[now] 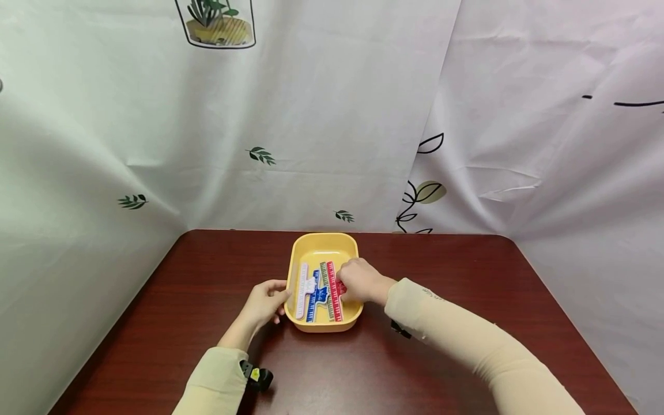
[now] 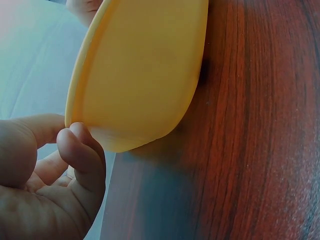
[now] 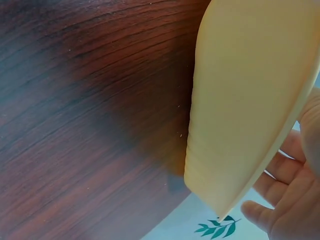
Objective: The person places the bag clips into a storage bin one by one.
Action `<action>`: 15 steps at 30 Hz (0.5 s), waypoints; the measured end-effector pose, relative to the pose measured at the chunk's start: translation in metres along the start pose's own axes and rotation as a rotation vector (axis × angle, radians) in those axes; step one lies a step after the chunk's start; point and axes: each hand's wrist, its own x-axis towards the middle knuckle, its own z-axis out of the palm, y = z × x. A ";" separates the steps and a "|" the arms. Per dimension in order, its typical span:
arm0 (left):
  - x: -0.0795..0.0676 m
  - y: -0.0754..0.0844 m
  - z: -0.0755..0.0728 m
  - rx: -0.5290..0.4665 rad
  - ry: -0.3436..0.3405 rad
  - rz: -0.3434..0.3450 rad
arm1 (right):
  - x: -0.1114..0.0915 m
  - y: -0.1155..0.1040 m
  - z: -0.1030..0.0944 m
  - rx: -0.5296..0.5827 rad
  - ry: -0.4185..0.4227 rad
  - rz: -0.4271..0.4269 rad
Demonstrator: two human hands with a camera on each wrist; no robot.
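A yellow plastic tray [image 1: 324, 327] stands on the table, and ruler-edged clips lie side by side in it. From left to right these are a pale pink clip [image 1: 301, 294], a blue clip [image 1: 313, 305], a green clip [image 1: 330, 311] and a red clip [image 1: 334, 300]. My left hand [image 1: 266, 302] pinches the tray's left rim between thumb and fingers, seen closely in the left wrist view. Reaching over the right rim, my right hand [image 1: 359, 280] grips the red clip by its handle with curled fingers. In the right wrist view the tray wall hides the fingertips.
The dark red-brown wooden table [image 1: 155, 334] has rounded far corners. A white cloth [image 1: 321, 115] printed with leaves hangs behind it and along both sides. A dark wrist device [image 1: 256, 376] sits at the left sleeve.
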 end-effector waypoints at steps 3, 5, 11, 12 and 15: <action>0.001 0.000 0.000 -0.001 0.001 -0.001 | 0.000 -0.002 -0.001 -0.013 0.002 -0.006; 0.001 0.000 -0.001 -0.002 0.000 -0.001 | 0.001 -0.003 -0.002 -0.018 0.001 -0.004; 0.002 -0.001 -0.001 0.011 0.001 -0.006 | 0.001 -0.006 0.000 -0.005 -0.015 0.015; 0.002 -0.001 -0.001 0.019 0.002 -0.006 | 0.001 -0.006 0.000 -0.005 -0.017 0.017; 0.002 -0.002 -0.001 0.042 0.008 -0.006 | 0.000 -0.006 0.000 -0.014 -0.021 0.019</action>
